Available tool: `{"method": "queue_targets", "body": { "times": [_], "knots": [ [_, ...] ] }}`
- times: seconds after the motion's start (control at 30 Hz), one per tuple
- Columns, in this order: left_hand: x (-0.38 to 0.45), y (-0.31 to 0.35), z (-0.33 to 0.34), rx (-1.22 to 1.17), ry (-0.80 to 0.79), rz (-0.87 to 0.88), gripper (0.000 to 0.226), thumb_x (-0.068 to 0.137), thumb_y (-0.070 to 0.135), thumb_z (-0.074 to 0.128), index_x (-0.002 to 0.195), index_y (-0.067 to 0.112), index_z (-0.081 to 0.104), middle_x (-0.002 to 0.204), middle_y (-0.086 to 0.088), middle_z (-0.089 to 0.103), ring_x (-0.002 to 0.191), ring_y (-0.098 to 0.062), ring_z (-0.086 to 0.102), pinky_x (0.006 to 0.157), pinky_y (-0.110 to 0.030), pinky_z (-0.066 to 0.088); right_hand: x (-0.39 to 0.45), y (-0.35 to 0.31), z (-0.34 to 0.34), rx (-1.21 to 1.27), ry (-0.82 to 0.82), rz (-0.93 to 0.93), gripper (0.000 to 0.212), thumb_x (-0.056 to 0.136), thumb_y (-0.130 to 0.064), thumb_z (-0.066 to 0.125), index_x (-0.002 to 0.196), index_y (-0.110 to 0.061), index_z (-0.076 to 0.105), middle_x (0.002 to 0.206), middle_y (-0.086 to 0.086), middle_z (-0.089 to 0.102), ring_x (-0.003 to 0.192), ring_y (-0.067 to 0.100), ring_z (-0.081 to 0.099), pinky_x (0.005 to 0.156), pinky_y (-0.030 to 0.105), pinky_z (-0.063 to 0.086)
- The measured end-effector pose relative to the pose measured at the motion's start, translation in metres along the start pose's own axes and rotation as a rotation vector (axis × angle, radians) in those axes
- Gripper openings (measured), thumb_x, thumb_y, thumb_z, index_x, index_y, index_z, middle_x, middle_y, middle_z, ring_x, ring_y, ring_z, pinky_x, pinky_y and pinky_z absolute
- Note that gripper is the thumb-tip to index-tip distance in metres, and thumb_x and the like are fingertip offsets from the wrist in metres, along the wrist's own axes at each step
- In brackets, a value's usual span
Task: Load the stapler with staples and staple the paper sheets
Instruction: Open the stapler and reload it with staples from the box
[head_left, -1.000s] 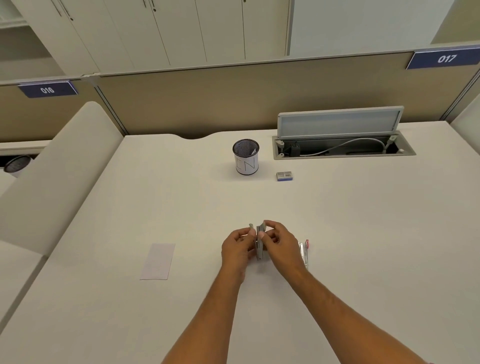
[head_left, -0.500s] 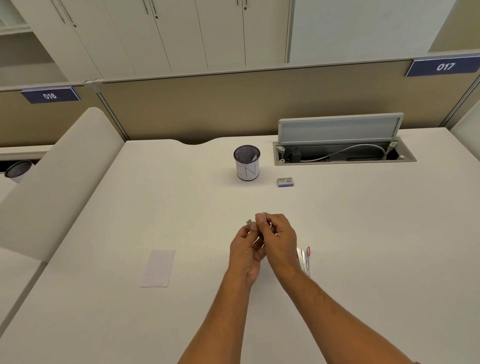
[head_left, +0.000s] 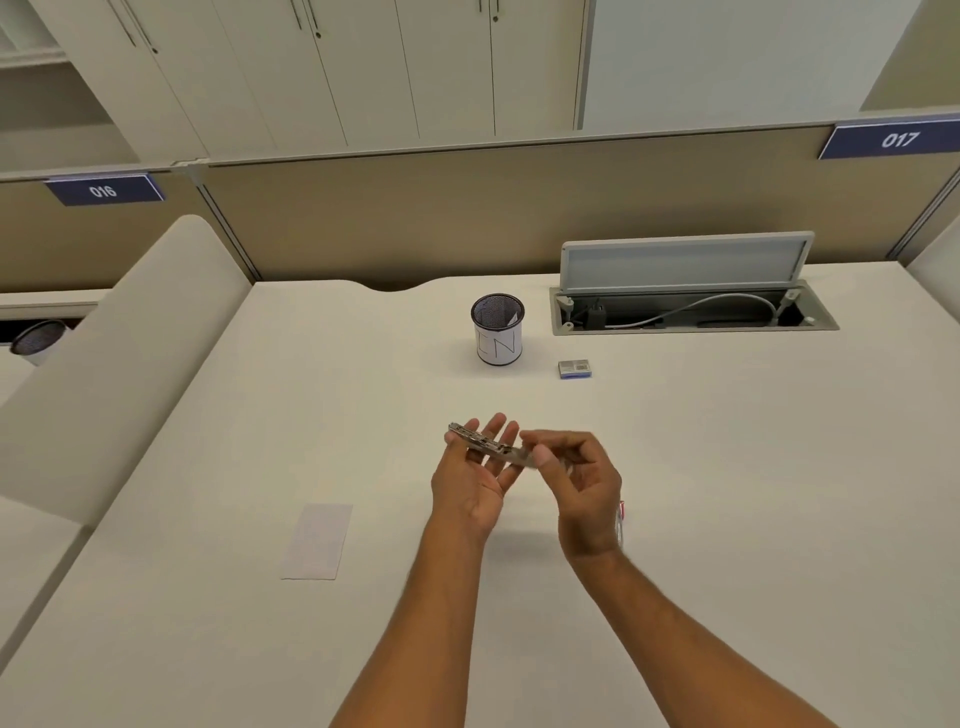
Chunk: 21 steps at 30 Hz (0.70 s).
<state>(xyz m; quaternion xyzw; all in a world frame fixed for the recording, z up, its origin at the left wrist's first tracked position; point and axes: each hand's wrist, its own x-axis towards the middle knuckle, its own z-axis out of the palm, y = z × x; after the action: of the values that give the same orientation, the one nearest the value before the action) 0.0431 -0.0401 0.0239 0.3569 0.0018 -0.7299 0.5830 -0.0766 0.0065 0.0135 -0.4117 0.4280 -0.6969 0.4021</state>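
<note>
A grey metal strip (head_left: 483, 442), either staples or a stapler part, lies across the straight fingers of my left hand (head_left: 467, 486), palm up above the desk. My right hand (head_left: 587, 483) pinches the strip's right end between thumb and forefinger. A white and red object (head_left: 621, 519), seemingly the stapler, lies on the desk mostly hidden behind my right wrist. The paper sheets (head_left: 317, 540) lie flat on the desk to the left of my arms. A small blue and grey staple box (head_left: 575, 368) sits farther back.
A mesh pen cup (head_left: 497, 336) with a white label stands behind my hands. An open cable tray (head_left: 691, 312) with its lid raised is set into the desk at the back right. A padded divider (head_left: 119, 364) borders the left side.
My hands have risen slightly and parted. The left hand has opened palm up, and the metal strip has gone from upright between both hands to lying across the left fingers.
</note>
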Motion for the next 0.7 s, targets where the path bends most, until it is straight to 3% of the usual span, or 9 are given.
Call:
{"method": "queue_targets", "body": {
  "times": [0.1,0.17,0.23,0.33,0.43,0.57,0.7],
  "knots": [
    [0.004,0.006,0.004,0.119,0.064,-0.016,0.033,0.110,0.035,0.039,0.121,0.009,0.057,0.093,-0.014,0.079,0.068,-0.026,0.076,0.054,-0.036,0.059,-0.005,0.002,-0.012,-0.039,-0.110,0.008,0.036,0.098,-0.026,0.055,0.083,0.001,0.073,0.096,0.013,0.078,0.094,0.032,0.073,0.082,0.034,0.057],
    [0.006,0.007,0.005,0.329,0.083,-0.032,0.040,0.110,0.039,0.038,0.120,0.009,0.062,0.083,-0.009,0.075,0.046,-0.015,0.058,0.041,-0.022,0.045,-0.001,0.003,-0.011,-0.102,-0.061,0.115,0.028,0.099,-0.027,0.059,0.090,-0.005,0.074,0.090,0.008,0.076,0.078,0.022,0.070,0.072,0.030,0.055],
    [0.004,0.007,0.004,0.638,0.017,-0.049,0.045,0.108,0.043,0.040,0.115,0.009,0.068,0.083,-0.009,0.073,0.040,-0.011,0.045,0.035,-0.017,0.031,0.008,0.004,-0.009,-0.116,0.012,0.312,0.020,0.099,-0.032,0.066,0.103,-0.014,0.073,0.088,0.004,0.074,0.064,0.016,0.061,0.063,0.029,0.051],
    [-0.002,0.005,0.002,0.959,-0.144,-0.104,0.046,0.106,0.047,0.045,0.107,0.009,0.072,0.085,-0.015,0.075,0.038,-0.012,0.043,0.036,-0.015,0.027,0.020,0.009,-0.014,-0.102,-0.032,0.514,0.035,0.099,-0.046,0.064,0.099,-0.013,0.077,0.074,0.005,0.064,0.060,0.018,0.049,0.057,0.029,0.042],
    [-0.006,0.007,0.004,1.050,-0.223,-0.179,0.045,0.103,0.048,0.051,0.102,0.007,0.070,0.082,-0.015,0.074,0.038,-0.013,0.044,0.036,-0.014,0.027,0.021,0.010,-0.021,-0.133,-0.125,0.480,0.044,0.096,-0.053,0.065,0.084,-0.012,0.077,0.061,0.003,0.054,0.055,0.016,0.042,0.051,0.024,0.037],
    [-0.008,0.012,0.008,1.124,-0.280,-0.206,0.055,0.102,0.049,0.054,0.113,-0.003,0.067,0.080,-0.012,0.071,0.043,-0.014,0.051,0.036,-0.016,0.032,0.019,0.009,-0.024,-0.105,-0.093,0.499,0.038,0.095,-0.047,0.069,0.068,-0.021,0.072,0.058,-0.001,0.053,0.050,0.013,0.042,0.047,0.020,0.034],
    [-0.011,0.015,0.009,1.154,-0.386,-0.160,0.045,0.102,0.047,0.055,0.105,0.005,0.072,0.088,-0.013,0.073,0.055,-0.020,0.061,0.044,-0.022,0.042,0.021,0.012,-0.025,-0.051,0.015,0.510,0.034,0.091,-0.036,0.074,0.070,-0.010,0.071,0.062,0.007,0.061,0.049,0.016,0.042,0.049,0.024,0.035]
  ]
}}
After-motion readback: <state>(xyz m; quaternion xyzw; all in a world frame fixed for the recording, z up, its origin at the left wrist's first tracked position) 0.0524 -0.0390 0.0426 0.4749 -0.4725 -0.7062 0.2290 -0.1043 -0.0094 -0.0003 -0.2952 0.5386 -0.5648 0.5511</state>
